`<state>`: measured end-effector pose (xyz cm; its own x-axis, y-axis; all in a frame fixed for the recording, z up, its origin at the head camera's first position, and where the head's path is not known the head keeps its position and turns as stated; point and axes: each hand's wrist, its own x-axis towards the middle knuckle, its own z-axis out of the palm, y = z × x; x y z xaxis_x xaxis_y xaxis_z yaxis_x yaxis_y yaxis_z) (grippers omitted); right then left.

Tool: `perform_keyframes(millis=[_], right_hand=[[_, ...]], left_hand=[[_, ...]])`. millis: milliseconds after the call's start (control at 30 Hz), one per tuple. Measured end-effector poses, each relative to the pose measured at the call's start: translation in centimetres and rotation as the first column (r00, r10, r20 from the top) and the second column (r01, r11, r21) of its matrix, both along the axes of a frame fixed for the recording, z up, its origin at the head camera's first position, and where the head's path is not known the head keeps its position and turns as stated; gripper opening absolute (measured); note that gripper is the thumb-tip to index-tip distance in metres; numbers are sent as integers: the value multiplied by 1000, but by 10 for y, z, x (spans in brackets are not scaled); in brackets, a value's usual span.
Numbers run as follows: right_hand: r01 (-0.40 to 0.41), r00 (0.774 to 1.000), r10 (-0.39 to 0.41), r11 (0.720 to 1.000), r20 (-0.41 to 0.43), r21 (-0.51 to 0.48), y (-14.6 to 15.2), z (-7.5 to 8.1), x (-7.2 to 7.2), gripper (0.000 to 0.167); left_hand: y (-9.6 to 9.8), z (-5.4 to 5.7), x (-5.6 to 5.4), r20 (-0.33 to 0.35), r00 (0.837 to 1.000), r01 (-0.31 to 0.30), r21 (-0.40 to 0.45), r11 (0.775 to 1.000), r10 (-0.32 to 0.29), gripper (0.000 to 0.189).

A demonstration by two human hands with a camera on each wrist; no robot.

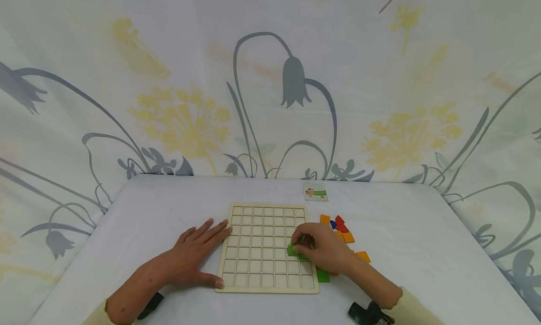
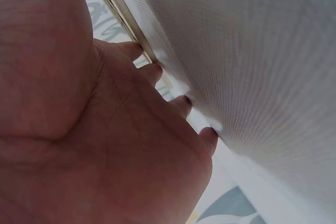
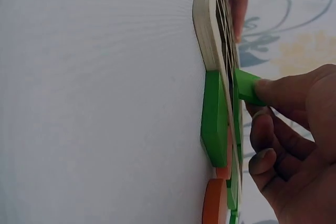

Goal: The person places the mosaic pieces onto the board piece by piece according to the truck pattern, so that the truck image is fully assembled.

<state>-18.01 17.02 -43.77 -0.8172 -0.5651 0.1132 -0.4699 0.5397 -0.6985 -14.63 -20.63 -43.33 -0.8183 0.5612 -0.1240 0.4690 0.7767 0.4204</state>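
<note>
A wooden grid board [image 1: 255,254] lies flat on the white table. My left hand [image 1: 196,250] spreads beside its left side, with the thumb and some fingertips touching the frame; in the left wrist view the palm of the left hand [image 2: 115,124] faces the camera. Over the board's right part, my right hand [image 1: 323,245] pinches a green block [image 3: 248,86] between thumb and fingers. That block is tilted, at the board's surface. Part of another green piece [image 1: 304,257] shows under the right hand, which hides the squares there.
Right of the board lie orange pieces [image 1: 362,256], red pieces [image 1: 343,228], a blue piece [image 1: 333,225] and a green block [image 1: 323,275] against the board's edge. A small picture card [image 1: 315,192] lies behind the board. A patterned cloth [image 1: 270,81] hangs beyond the table.
</note>
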Motion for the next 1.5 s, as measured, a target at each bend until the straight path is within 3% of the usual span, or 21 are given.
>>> perform_keyframes(millis=[267, 667, 1000, 1267, 1367, 1500], right_hand=[[-26, 1000, 25, 999, 12, 22, -1, -3, 0, 12], [-40, 996, 48, 994, -75, 105, 0, 0, 1, 9], [-45, 989, 60, 993, -136, 112, -1, 0, 2, 11], [-122, 985, 135, 985, -104, 122, 19, 12, -1, 14], [-157, 986, 164, 974, -29, 162, 31, 22, 1, 19], [-191, 981, 176, 939, 78, 287, 40, 33, 4, 23]], left_hand=[[-1, 0, 0, -1, 1000, 1, 3, 1000, -1, 119], [0, 0, 0, -5, 1000, -3, -4, 1000, 3, 119], [-2, -1, -1, -12, 1000, 1, -6, 1000, -1, 119], [-1, -2, 0, 5, 1000, -6, 0, 1000, 6, 118], [0, 0, 0, 7, 1000, -4, 1, 1000, 4, 118], [0, 1, 1, 9, 1000, -4, -5, 1000, 4, 118]])
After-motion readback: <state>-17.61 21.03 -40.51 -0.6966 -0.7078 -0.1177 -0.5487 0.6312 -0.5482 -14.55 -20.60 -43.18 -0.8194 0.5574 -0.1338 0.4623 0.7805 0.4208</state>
